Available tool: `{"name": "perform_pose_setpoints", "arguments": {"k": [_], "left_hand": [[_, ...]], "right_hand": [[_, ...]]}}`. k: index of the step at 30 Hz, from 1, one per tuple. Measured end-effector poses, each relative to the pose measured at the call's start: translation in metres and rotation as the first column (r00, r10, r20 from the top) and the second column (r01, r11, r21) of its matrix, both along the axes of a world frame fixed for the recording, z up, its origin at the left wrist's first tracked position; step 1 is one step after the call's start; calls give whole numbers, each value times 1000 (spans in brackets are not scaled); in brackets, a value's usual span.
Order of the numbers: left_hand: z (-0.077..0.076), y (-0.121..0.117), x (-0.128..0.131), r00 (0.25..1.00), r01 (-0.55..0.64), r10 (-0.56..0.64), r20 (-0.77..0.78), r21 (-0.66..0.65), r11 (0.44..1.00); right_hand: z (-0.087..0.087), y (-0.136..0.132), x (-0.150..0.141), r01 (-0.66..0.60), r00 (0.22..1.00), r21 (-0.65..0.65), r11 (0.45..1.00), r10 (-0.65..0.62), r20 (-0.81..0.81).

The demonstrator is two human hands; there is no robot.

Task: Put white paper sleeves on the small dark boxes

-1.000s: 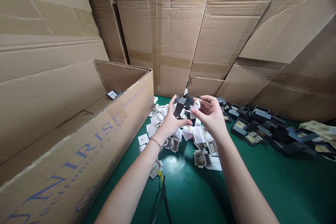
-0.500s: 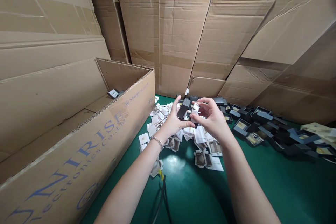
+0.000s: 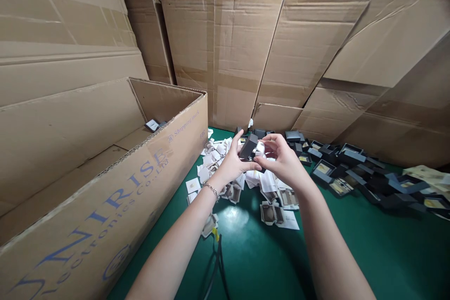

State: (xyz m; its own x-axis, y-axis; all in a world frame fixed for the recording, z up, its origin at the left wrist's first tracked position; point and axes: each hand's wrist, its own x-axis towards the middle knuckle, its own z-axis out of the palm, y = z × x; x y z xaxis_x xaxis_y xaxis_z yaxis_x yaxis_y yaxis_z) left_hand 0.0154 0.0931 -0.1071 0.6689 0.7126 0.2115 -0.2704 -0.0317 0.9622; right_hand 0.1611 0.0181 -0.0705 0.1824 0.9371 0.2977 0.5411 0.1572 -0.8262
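My left hand [image 3: 235, 158] is closed around a small black box [image 3: 248, 146], whose lid stands tilted up. Between the fingertips of my right hand [image 3: 280, 155] is a small white insert [image 3: 259, 148], right against the box's open side. Part of the box is hidden behind the fingers. Beneath and around both hands lie many small white folded card pieces [image 3: 268, 182] on the green table [image 3: 246, 253]. A pair of open grey-brown card trays [image 3: 269, 212] lies in front of my right hand.
On the left stands a large open carton [image 3: 140, 187] with a small box [image 3: 152, 125] inside. Many open black boxes [image 3: 348, 154] are heaped to the right. Cardboard walls [image 3: 225, 56] close off the back. Black cables [image 3: 220, 262] run along the near table.
The black box has turned slightly and shifted a little right. The white insert has gone lower and closer to the box, with my right fingers following it.
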Motion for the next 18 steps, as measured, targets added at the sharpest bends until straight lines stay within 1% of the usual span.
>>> {"name": "perform_pose_setpoints", "arguments": {"k": [2, 4, 8, 11, 14, 16, 18], "left_hand": [[2, 0, -1, 1000, 17, -17, -5, -18, 1000], [3, 0, -2, 1000, 31, -31, -6, -29, 999], [2, 1, -3, 999, 32, -31, 16, -11, 999], [1, 1, -3, 999, 30, -30, 26, -7, 1000], [3, 1, -4, 999, 34, -34, 27, -21, 999], [4, 0, -5, 999, 36, -35, 15, -35, 999], [5, 0, -6, 999, 40, -39, 6, -44, 998]], "right_hand": [[-1, 0, 3, -48, 999, -26, 998, 48, -22], [-1, -1, 4, -70, 997, -39, 997, 69, -30], [0, -1, 2, -82, 994, -56, 995, 77, -80], [0, -2, 2, -65, 993, -79, 995, 57, -104], [0, -2, 4, -40, 994, -92, 995, 30, -108], [1, -4, 5, -53, 993, -109, 993, 41, -106], [3, -6, 6, -65, 996, -142, 988, 57, -65]]}}
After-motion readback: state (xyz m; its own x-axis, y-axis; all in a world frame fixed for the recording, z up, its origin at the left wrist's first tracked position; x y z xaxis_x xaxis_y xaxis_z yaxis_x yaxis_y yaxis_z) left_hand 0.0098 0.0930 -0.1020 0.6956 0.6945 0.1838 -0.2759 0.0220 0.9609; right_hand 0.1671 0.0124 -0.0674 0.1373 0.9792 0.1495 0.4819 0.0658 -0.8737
